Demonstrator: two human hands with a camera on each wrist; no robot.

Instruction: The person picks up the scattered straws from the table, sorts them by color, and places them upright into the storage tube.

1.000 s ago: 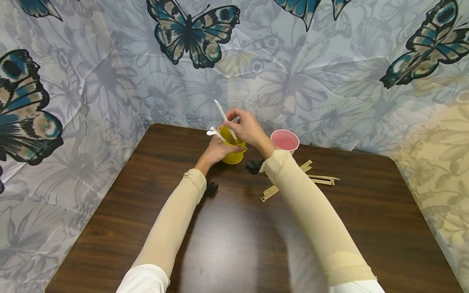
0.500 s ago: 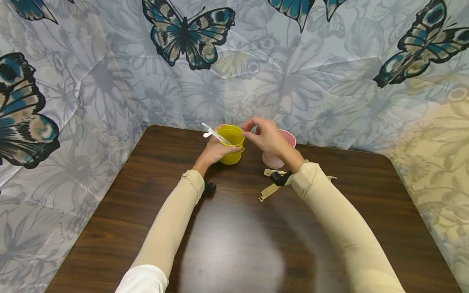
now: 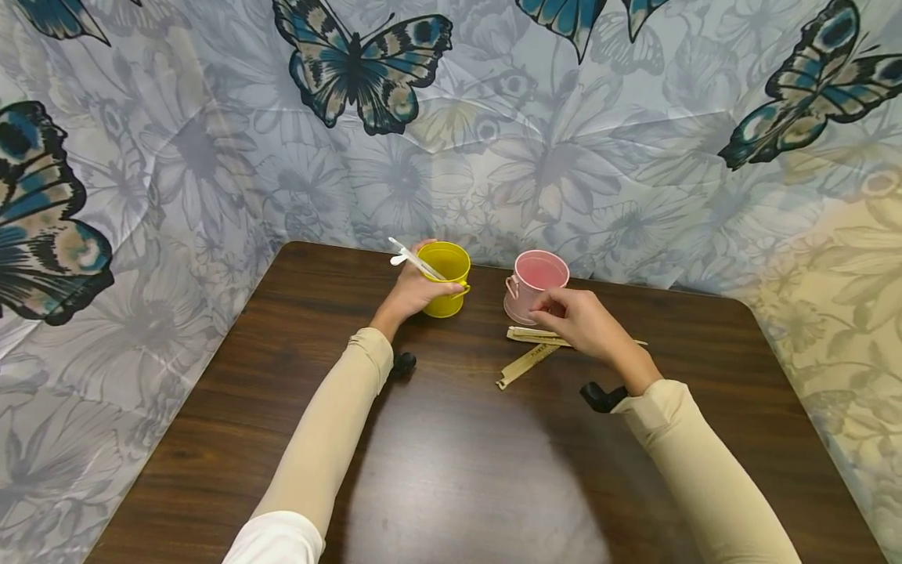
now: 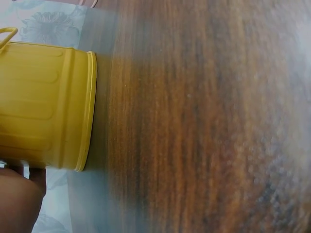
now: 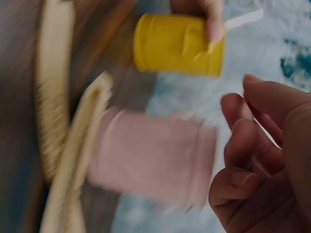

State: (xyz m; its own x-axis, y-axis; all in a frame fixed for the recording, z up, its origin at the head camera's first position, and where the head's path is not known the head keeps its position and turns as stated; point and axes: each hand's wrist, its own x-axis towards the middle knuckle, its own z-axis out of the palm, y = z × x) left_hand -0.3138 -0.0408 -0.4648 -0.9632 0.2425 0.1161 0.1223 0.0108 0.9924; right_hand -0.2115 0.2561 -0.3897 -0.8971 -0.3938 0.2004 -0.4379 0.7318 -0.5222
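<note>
My left hand (image 3: 417, 291) grips a small yellow bucket (image 3: 444, 301) with side handles, its thumb across the near side. The bucket stands upright on the table; the left wrist view shows the yellow bucket's lower wall (image 4: 43, 107) close up. White slender utensils (image 3: 412, 258) lean out over its left rim; their lower ends are mostly hidden. My right hand (image 3: 581, 321) hangs in front of a pink bucket (image 3: 539, 274), above narrow tan strips (image 3: 528, 364) with print on them. Its fingers (image 5: 243, 141) are loosely curled and hold nothing. The right wrist view is blurred.
The dark wooden table (image 3: 451, 470) reaches back to a butterfly-patterned cloth (image 3: 395, 172) behind both buckets. Several tan strips lie crossed in front of the pink bucket. A black wrist device (image 3: 602, 397) sits under my right wrist.
My right hand has let go of a white utensil, now leaning in the yellow bucket, and moved right and nearer, down over the tan strips. My left hand keeps its grip.
</note>
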